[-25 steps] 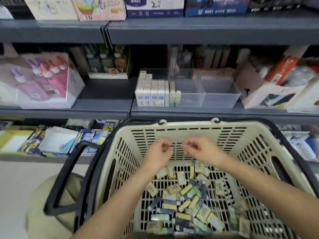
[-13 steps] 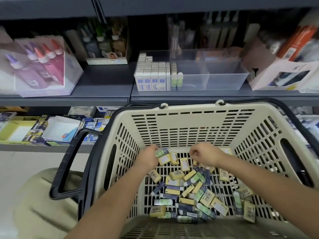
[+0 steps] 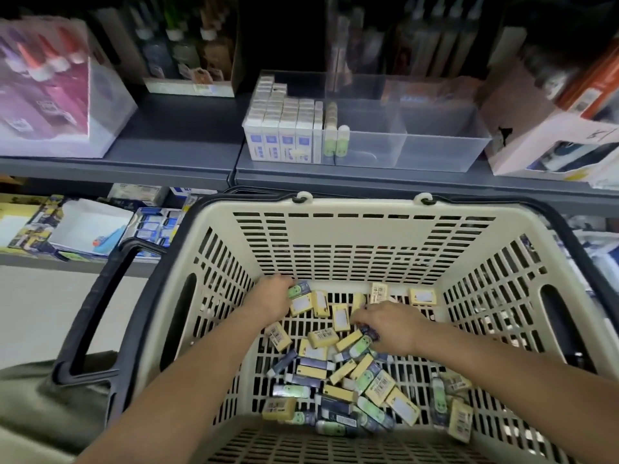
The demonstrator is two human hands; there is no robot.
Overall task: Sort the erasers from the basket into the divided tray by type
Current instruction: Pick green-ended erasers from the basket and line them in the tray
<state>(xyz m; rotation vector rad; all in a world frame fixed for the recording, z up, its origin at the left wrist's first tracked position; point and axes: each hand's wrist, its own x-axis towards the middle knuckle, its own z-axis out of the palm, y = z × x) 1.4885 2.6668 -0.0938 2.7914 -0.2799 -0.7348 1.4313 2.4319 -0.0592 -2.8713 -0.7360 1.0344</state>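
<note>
Hands in the basket: left hand grips a green eraser by the far wall; right hand lies curled over the loose erasers, grip unclear. Divided tray, filled at its left end, stands on the shelf beyond.

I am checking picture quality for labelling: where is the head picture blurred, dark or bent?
Head view: motion blur smears the pink bottle box and softens the left hand and right hand; the shelf behind the divided tray is dark; the wide lens bows the basket rim.
</note>
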